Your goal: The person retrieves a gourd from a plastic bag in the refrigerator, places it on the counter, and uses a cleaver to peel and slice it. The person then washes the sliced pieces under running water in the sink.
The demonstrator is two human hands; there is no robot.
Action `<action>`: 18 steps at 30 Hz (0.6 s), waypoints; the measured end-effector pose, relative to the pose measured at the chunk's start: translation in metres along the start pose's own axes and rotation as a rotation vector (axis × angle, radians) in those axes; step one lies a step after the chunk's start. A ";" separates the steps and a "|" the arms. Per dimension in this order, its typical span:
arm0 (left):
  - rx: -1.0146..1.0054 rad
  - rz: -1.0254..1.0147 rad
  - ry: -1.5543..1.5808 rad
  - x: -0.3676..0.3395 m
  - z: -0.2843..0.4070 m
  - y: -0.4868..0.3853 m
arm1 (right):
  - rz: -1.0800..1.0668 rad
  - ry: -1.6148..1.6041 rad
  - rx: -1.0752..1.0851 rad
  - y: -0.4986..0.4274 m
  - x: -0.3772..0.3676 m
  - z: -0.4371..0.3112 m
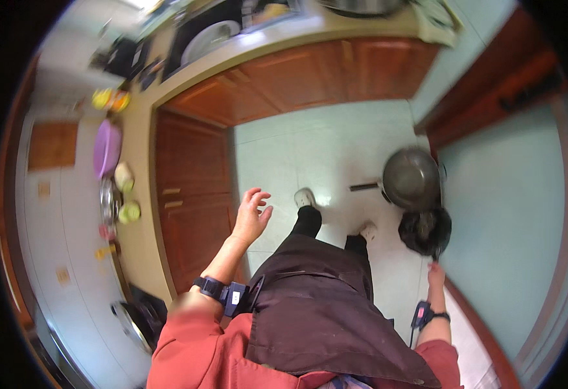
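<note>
My left hand (253,216) hangs in the air beside the reddish wooden lower cabinets, holding nothing, its fingers bent and apart. Far to the right, my right hand (436,275) closes on the near edge of what looks like a black plastic bag (425,232). Blur hides the exact grip and whether a bin stands inside the bag. Just beyond the bag is a dark wok (411,179), its handle pointing left. Each forearm wears a strapped black device, and a dark apron covers my front.
Cabinets (293,78) run under an L-shaped counter (140,160). On it are a purple basin (107,148), a glass lid (110,201), pale green vegetable pieces (129,212) and, at the far end, a metal pot (369,6). A wooden door frame (488,82) stands at right.
</note>
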State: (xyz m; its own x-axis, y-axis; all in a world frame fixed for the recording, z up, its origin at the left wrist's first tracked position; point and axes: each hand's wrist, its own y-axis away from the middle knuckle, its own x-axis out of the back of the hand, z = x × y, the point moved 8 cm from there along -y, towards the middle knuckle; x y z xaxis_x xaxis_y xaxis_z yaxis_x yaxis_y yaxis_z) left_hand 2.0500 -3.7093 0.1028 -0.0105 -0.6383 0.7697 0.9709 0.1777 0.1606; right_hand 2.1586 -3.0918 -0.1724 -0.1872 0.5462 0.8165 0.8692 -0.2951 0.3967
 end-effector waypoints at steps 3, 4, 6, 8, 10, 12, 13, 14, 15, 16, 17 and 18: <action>0.094 0.170 0.012 0.027 -0.038 0.030 | -0.301 -0.186 -0.287 -0.022 -0.042 0.029; 0.128 0.224 0.029 0.029 -0.050 0.041 | -0.315 -0.214 -0.290 -0.033 -0.042 0.029; 0.192 0.320 0.062 0.020 -0.077 0.049 | -0.319 -0.342 -0.281 -0.069 -0.030 0.015; 0.269 0.414 0.023 0.023 -0.109 0.060 | -0.417 -0.322 -0.136 -0.115 -0.023 -0.039; 0.371 0.479 0.074 0.030 -0.144 0.077 | -0.371 -0.313 -0.081 -0.143 -0.006 -0.095; 0.455 0.552 0.134 0.064 -0.185 0.099 | -0.394 -0.233 -0.007 -0.143 -0.010 -0.164; 0.479 0.556 0.109 0.077 -0.202 0.107 | -0.415 -0.213 0.106 -0.141 -0.013 -0.204; 0.498 0.568 0.103 0.087 -0.217 0.113 | -0.398 -0.138 0.220 -0.139 -0.017 -0.243; 0.475 0.597 0.126 0.102 -0.226 0.124 | -0.405 -0.151 0.338 -0.125 -0.009 -0.279; 0.511 0.596 0.145 0.108 -0.241 0.126 | -0.375 -0.054 0.314 -0.128 -0.015 -0.306; 0.566 0.597 0.204 0.115 -0.255 0.127 | -0.392 0.026 0.325 -0.126 -0.016 -0.332; 0.564 0.592 0.192 0.126 -0.263 0.125 | -0.363 0.075 0.375 -0.123 -0.021 -0.362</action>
State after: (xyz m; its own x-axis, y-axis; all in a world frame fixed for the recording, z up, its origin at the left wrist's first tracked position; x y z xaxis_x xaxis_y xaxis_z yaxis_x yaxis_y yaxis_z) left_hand 2.2333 -3.9644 0.0571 0.5533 -0.4290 0.7140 0.5375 0.8387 0.0875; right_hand 1.8901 -3.3506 -0.0860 -0.5270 0.4996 0.6875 0.8438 0.2110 0.4935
